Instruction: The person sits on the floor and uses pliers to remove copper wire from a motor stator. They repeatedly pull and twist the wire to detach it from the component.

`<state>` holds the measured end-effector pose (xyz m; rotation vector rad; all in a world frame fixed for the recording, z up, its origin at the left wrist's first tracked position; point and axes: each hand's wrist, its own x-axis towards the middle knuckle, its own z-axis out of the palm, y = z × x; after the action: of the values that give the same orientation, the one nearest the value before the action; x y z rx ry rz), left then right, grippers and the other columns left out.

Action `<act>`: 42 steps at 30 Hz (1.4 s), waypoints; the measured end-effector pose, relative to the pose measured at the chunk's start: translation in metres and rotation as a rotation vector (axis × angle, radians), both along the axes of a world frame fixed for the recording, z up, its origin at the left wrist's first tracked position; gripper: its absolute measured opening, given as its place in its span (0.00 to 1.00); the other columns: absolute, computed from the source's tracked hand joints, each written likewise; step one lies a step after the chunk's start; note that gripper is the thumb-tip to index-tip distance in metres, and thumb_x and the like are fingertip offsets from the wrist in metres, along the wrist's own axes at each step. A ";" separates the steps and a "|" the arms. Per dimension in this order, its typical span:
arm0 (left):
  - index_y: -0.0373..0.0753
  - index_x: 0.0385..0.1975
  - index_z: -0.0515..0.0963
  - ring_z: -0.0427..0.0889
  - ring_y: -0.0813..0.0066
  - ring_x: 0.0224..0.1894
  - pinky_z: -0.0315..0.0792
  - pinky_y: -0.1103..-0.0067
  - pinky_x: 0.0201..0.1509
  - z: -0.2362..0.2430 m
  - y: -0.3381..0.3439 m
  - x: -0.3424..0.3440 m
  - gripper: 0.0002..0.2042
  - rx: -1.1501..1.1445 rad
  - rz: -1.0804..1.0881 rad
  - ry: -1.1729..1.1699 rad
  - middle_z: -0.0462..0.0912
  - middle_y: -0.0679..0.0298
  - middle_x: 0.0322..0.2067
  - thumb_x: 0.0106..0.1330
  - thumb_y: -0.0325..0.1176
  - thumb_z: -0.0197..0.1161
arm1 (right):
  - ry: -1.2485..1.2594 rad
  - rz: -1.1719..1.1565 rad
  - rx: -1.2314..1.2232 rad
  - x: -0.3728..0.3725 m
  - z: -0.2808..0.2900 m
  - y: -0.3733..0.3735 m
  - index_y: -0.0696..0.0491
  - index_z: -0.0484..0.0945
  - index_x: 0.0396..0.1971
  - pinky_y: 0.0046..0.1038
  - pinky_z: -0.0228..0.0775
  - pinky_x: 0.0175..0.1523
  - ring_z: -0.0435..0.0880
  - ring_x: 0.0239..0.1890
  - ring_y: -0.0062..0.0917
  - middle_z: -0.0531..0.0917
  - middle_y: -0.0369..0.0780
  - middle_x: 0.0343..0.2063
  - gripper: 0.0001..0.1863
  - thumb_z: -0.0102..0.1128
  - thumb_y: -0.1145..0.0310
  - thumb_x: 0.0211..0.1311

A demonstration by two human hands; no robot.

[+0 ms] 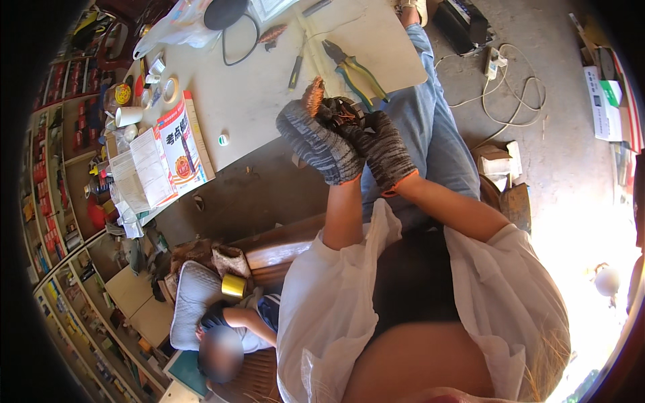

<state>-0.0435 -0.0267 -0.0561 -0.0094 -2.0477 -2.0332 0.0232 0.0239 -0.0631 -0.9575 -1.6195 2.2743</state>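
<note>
My left hand (318, 142), in a grey knit glove, is closed around a dark metal part (341, 113) with copper wire windings (313, 95) sticking up from it. My right hand (379, 149), also gloved, grips the same part from the right side; its fingertips are partly hidden. Just beyond my hands on the table (235, 121) lie yellow-and-green handled pliers (356, 79), a screwdriver (293, 75) and a small copper-coloured piece (271, 35). A dark round object (222, 15) with a black loop sits at the far side.
Booklets (183, 144), cups (127, 117) and tape (170, 91) crowd the table's left. Shelves (60, 208) line the left. Another person (242, 322) lies on a bench below left. A power strip (495, 62), cables, a black case (462, 23) and cartons (497, 158) are on the floor at right.
</note>
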 end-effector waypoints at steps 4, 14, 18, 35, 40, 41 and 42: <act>0.35 0.37 0.66 0.72 0.72 0.26 0.70 0.78 0.29 0.017 0.004 -0.003 0.13 0.120 -0.020 -0.109 0.70 0.60 0.28 0.64 0.39 0.47 | 0.046 0.024 -0.117 0.001 0.007 0.003 0.57 0.68 0.38 0.22 0.68 0.41 0.74 0.35 0.20 0.76 0.39 0.32 0.13 0.61 0.73 0.54; 0.33 0.36 0.70 0.72 0.64 0.29 0.68 0.72 0.36 0.033 0.006 -0.002 0.10 -0.232 0.122 0.287 0.75 0.59 0.29 0.63 0.33 0.49 | 0.119 0.106 0.301 0.000 0.007 0.004 0.59 0.68 0.38 0.28 0.69 0.40 0.76 0.34 0.32 0.76 0.46 0.32 0.13 0.59 0.71 0.55; 0.33 0.33 0.71 0.72 0.60 0.33 0.66 0.69 0.40 0.041 0.001 -0.002 0.06 -0.281 0.064 0.325 0.77 0.58 0.32 0.60 0.29 0.52 | 0.004 0.329 0.727 0.004 0.020 0.014 0.59 0.70 0.35 0.32 0.68 0.41 0.75 0.33 0.38 0.76 0.48 0.30 0.16 0.60 0.64 0.54; 0.34 0.29 0.69 0.71 0.74 0.27 0.69 0.79 0.34 -0.036 0.014 -0.069 0.14 0.115 -0.003 0.024 0.71 0.62 0.28 0.64 0.41 0.51 | -0.150 0.337 0.546 -0.041 0.002 0.046 0.59 0.70 0.48 0.28 0.66 0.53 0.76 0.47 0.34 0.77 0.47 0.44 0.32 0.65 0.51 0.48; 0.36 0.32 0.68 0.73 0.74 0.24 0.70 0.81 0.24 -0.055 0.011 -0.080 0.12 0.206 -0.007 -0.015 0.70 0.62 0.27 0.64 0.40 0.51 | 0.000 -0.040 0.611 -0.058 -0.037 0.039 0.57 0.68 0.51 0.30 0.64 0.56 0.72 0.51 0.40 0.73 0.48 0.50 0.38 0.68 0.49 0.43; 0.35 0.32 0.68 0.72 0.74 0.25 0.70 0.81 0.25 -0.057 0.008 -0.081 0.12 0.216 -0.013 -0.042 0.70 0.62 0.26 0.64 0.40 0.51 | -0.012 0.031 0.771 -0.060 -0.036 0.042 0.57 0.68 0.51 0.32 0.63 0.57 0.70 0.53 0.40 0.71 0.47 0.51 0.38 0.68 0.49 0.42; 0.35 0.32 0.68 0.72 0.74 0.25 0.70 0.80 0.27 -0.060 0.004 -0.083 0.13 0.226 -0.020 -0.067 0.70 0.62 0.26 0.64 0.40 0.51 | -0.022 0.103 0.931 -0.061 -0.033 0.049 0.57 0.68 0.52 0.33 0.61 0.58 0.68 0.54 0.40 0.70 0.47 0.53 0.38 0.68 0.49 0.42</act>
<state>-0.1262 -0.0231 -0.1160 0.0823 -1.8491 -2.2948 -0.0376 0.0732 -0.0960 -0.6385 -2.3904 1.2417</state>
